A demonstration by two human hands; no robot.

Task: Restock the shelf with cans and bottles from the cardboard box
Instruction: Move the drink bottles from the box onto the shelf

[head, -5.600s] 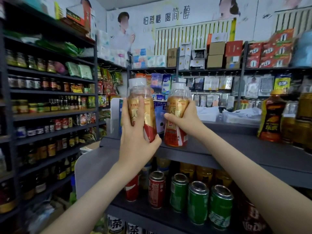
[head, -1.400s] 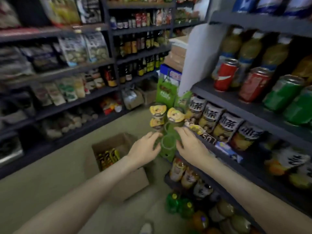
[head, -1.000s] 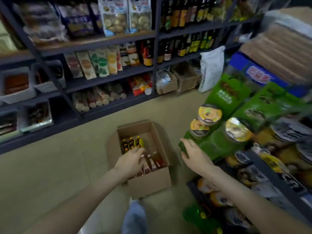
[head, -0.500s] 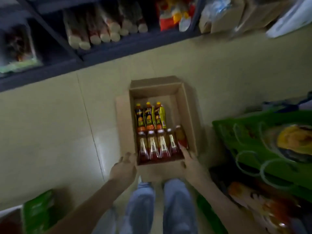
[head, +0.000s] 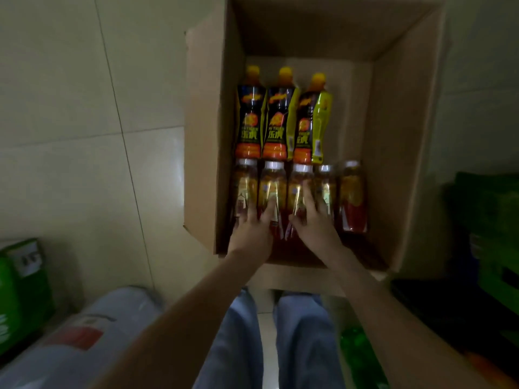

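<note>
Box [head: 205,136], 6 o'clock row: left hand [head: 251,231], right hand [head: 316,226] moved from rim onto bottles [head: 352,197], fingers spread flat; pickup pending.

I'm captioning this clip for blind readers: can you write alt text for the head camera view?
Seen from above, a person's left hand and right hand reach into an open cardboard box on a tiled floor, fingers laid on a row of five white-capped bottles. Three orange-capped bottles lie beyond them.

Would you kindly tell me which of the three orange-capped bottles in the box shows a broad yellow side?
The rightmost orange-capped bottle; the left one and middle one show mainly black labels.
</note>
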